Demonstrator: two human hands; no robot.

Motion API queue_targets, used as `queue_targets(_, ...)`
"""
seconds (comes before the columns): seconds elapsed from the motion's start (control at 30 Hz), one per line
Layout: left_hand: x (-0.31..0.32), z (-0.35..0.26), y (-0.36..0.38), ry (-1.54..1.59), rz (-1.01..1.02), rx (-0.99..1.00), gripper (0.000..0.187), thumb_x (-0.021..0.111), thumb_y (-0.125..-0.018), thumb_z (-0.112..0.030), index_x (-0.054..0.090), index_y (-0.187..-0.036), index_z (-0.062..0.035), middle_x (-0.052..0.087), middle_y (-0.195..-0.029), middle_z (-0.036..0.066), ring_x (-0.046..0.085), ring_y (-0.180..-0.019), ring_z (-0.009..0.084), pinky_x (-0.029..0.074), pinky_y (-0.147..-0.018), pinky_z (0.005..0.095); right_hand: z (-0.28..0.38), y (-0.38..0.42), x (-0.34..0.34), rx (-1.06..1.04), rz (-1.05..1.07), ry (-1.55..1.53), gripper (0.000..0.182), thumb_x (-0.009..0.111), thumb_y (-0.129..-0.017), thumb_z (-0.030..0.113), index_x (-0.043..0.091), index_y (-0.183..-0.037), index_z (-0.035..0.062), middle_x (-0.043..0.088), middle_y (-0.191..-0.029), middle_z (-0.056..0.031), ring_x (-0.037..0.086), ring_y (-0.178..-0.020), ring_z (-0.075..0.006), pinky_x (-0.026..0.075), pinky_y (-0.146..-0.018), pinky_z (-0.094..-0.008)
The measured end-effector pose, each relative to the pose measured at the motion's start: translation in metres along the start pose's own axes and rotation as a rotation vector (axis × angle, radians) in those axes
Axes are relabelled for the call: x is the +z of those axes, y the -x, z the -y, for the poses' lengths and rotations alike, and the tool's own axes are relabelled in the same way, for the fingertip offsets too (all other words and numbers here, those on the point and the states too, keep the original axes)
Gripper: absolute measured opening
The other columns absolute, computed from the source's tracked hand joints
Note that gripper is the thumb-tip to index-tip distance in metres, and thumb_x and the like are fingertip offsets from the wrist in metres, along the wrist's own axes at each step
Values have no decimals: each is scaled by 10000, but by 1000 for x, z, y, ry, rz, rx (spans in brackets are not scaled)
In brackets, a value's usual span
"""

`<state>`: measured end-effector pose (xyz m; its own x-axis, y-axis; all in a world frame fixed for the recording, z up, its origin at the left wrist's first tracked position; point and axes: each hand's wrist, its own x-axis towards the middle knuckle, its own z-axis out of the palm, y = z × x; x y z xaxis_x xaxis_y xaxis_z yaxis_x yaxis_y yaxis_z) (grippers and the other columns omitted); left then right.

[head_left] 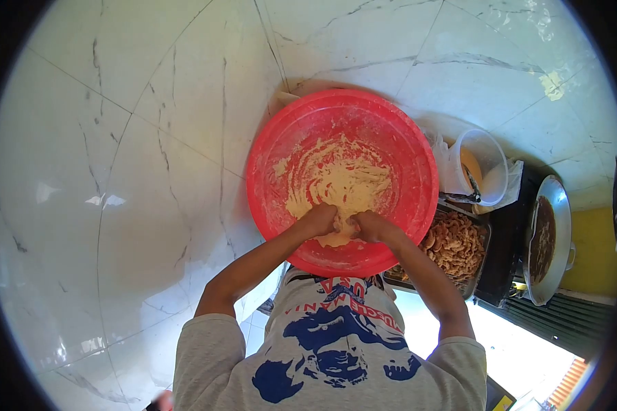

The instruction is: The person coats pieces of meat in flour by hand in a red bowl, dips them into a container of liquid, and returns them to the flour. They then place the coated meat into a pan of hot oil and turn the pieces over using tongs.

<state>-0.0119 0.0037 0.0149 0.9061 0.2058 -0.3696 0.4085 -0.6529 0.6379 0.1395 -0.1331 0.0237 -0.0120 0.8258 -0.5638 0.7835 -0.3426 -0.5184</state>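
Note:
A wide red plastic basin (415, 154) stands in front of me, with pale yellow flour (349, 175) spread and smeared over its bottom. Both hands are down inside it, close together near its front side. My left hand (321, 220) is closed, its knuckles up and its fingertips hidden in or against the flour. Beside it, my right hand (370, 226) is curled shut in the same way. Some flour-coated stuff shows between the two hands, but I cannot make out what they grip.
To the right, a metal tray (488, 250) holds many brown fried pieces (456, 248). Behind it stands a clear plastic tub (500, 161) with yellowish contents and a black-handled utensil (467, 197). Farther right, a large wok (562, 205) holds dark oil. Marble-look tiles (151, 171) surround the basin.

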Motion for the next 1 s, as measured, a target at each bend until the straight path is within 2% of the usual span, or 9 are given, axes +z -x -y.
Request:
queue_targets(0.07, 7, 11, -4, -221, -65, -80, 292, 748, -633, -121, 659, -881, 4, 654, -881, 213, 648, -841, 339, 515, -724, 376, 1, 3, -1, -23, -95, 61, 381, 698, -752, 156, 609, -1110, 60, 636, -998, -177, 604, -939, -356, 489, -833, -391)
queue_targets(0.17, 7, 10, 0, -189, 258, -40, 288, 738, -620, -99, 660, -875, 9, 658, -871, 206, 651, -852, 325, 515, -714, 366, -9, -7, 15, -56, -61, 131, 410, 676, -766, 147, 588, -1156, 57, 612, -1099, -164, 575, -1027, -350, 473, -888, -393)
queue_targets(0.27, 14, 5, -4, 20, 401, 99, 365, 780, -617, -126, 639, -928, 2, 653, -874, 192, 639, -852, 325, 501, -736, 374, 0, 0, 12, -77, -5, 99, 395, 669, -741, 121, 611, -1127, 62, 623, -1064, -173, 587, -1030, -342, 486, -866, -404)
queue_targets(0.37, 9, 5, -10, 342, 477, 54, 391, 783, -607, -137, 646, -945, 4, 660, -912, 186, 640, -869, 312, 497, -745, 363, 7, 3, -2, -58, 200, 94, 438, 702, -713, 183, 615, -1128, 71, 642, -1052, -160, 607, -999, -321, 496, -846, -384)
queue_targets(0.47, 7, 0, -6, 54, 86, 54, 451, 808, -562, -184, 677, -970, -43, 668, -878, 163, 646, -854, 305, 508, -728, 369, 24, 16, -16, -55, 154, -22, 459, 742, -678, 259, 638, -1077, 60, 661, -1008, -160, 632, -939, -311, 505, -812, -368)
queue_targets(0.57, 9, -4, -2, -75, 320, 125, 441, 793, -598, -228, 667, -981, -51, 665, -897, 164, 642, -855, 313, 504, -734, 374, 19, 3, -8, -13, 259, 76, 450, 758, -666, 292, 654, -1026, 43, 666, -971, -167, 640, -895, -323, 510, -778, -372)
queue_targets(0.67, 29, 1, -10, -140, 434, 113, 428, 750, -660, -227, 637, -1032, -46, 659, -945, 173, 628, -902, 326, 492, -781, 379, 24, 11, -6, -3, 139, -28, 436, 768, -664, 313, 667, -986, 37, 671, -927, -172, 644, -864, -325, 510, -754, -379)
queue_targets(0.87, 18, -3, -7, -29, 432, 181, 241, 689, -728, -205, 666, -901, -39, 647, -804, 180, 624, -766, 317, 474, -703, 391, 18, 7, -8, -102, 193, -19, 418, 764, -692, 315, 661, -981, 31, 665, -882, -181, 638, -862, -334, 500, -769, -388)
queue_targets(1.0, 12, 0, -5, 16, 359, 179, 189, 648, -770, -195, 637, -820, -13, 602, -692, 180, 584, -647, 281, 439, -620, 393, 11, 1, 1, -46, 184, -25, 393, 751, -716, 283, 648, -981, 11, 663, -896, -179, 636, -869, -328, 498, -769, -388)
